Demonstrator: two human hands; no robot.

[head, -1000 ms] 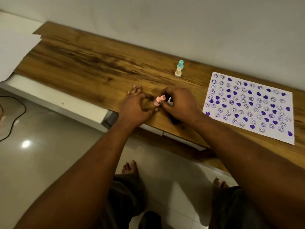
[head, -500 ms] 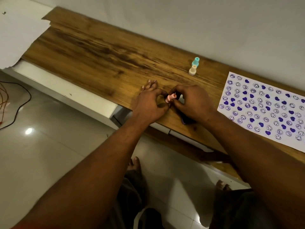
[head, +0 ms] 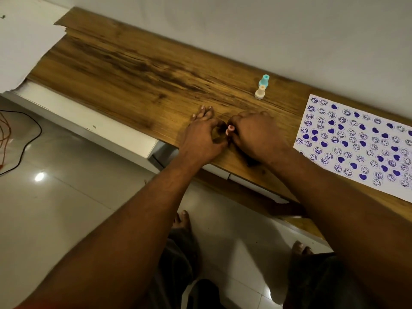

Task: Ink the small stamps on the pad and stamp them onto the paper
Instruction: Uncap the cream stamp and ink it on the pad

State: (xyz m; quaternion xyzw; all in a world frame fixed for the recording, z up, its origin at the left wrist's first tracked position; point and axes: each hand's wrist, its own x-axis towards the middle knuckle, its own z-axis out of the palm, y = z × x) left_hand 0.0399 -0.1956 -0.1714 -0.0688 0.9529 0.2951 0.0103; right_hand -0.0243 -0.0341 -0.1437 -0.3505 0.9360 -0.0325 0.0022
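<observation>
**Pink stamp (head: pixel 230 129) held at desk's front edge**

The right hand (head: pixel 254 134) pinched it in curled fingers. The left hand (head: pixel 201 139) crowded against it, thumb and forefinger curled, other fingers straight on the wooden desk (head: pixel 133 70); its grip was unclear. A cream stamp (head: pixel 260 92) and teal stamp (head: pixel 264 80) stood behind, with the paper (head: pixel 356 141) to the right.
</observation>
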